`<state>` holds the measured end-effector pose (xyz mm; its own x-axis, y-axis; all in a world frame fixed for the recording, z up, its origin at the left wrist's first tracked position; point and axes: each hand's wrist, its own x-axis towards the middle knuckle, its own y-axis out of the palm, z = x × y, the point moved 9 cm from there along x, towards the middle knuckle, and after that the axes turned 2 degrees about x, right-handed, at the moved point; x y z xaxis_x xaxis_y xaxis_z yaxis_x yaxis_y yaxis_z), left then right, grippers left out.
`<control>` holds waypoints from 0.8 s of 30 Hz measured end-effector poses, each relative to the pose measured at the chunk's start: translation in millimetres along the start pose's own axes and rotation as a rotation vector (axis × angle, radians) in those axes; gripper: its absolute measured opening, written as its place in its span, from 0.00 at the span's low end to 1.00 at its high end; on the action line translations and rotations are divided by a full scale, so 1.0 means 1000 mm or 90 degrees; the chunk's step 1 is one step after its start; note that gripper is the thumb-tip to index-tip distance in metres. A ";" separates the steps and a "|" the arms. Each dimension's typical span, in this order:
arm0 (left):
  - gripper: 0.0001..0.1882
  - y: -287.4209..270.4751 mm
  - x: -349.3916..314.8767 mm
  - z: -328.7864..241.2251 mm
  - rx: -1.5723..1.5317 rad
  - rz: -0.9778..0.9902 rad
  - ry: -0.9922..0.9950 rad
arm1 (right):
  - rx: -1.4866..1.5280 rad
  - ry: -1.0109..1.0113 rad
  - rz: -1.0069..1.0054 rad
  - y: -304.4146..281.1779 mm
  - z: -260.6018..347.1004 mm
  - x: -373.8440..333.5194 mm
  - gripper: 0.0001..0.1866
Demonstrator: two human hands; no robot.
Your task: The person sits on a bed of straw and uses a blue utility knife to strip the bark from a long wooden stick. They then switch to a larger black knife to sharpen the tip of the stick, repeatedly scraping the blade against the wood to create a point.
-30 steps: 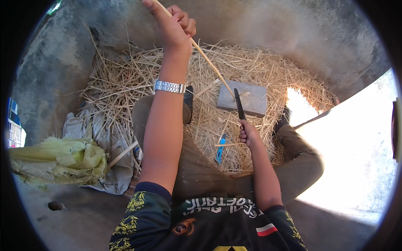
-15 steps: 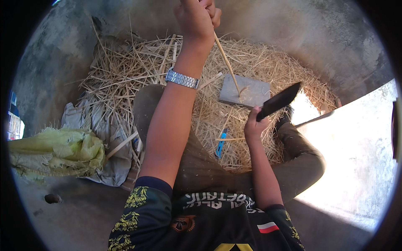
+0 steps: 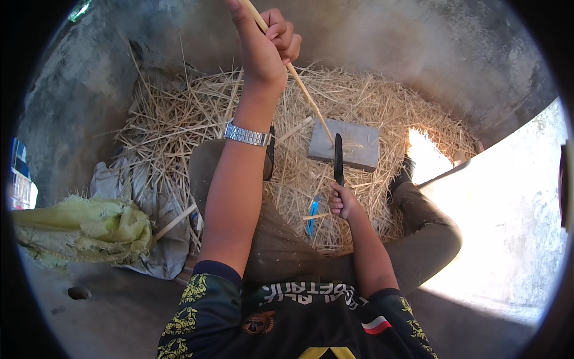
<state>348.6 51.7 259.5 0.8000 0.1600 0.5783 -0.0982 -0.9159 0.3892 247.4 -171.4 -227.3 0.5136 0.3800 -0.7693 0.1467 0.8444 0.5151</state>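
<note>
My left hand (image 3: 267, 49), with a metal-band watch (image 3: 247, 134) on its wrist, is raised at the top and closed around a long thin wooden stick (image 3: 309, 99). The stick slants down to the right, its lower end on or just above a grey block (image 3: 362, 139). In my right hand (image 3: 344, 203) is a knife (image 3: 339, 157) with a dark blade, pointing away from me. Its tip lies over the block's near part, close beside the stick's end. Thin curled shavings show on the block.
Straw-like strips and shavings (image 3: 173, 119) spread around the block. A blue box cutter (image 3: 311, 215) lies on them near my legs. At left are a frayed yellow-green sack (image 3: 101, 218) and a grey cloth (image 3: 158, 239). A curved concrete wall (image 3: 382, 36) rises behind.
My left hand has come down and left with the stick. The knife has swung from pointing right to nearly straight ahead, and my right hand has shifted left and nearer to me.
</note>
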 end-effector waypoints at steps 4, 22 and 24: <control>0.40 0.007 0.008 0.001 0.004 0.000 0.000 | -0.510 -0.358 -0.464 -0.042 0.057 -0.020 0.20; 0.36 -0.020 0.009 0.009 -0.069 -0.096 0.037 | -0.647 -0.299 -0.552 -0.050 0.034 -0.011 0.25; 0.36 -0.012 0.013 0.018 -0.215 -0.026 -0.009 | -0.644 -0.317 -0.525 -0.063 0.040 0.000 0.25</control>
<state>371.0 57.8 249.9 0.8149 0.1870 0.5486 -0.2544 -0.7350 0.6285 271.9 -240.1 -244.5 0.8533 -0.3460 -0.3901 -0.0071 0.7404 -0.6721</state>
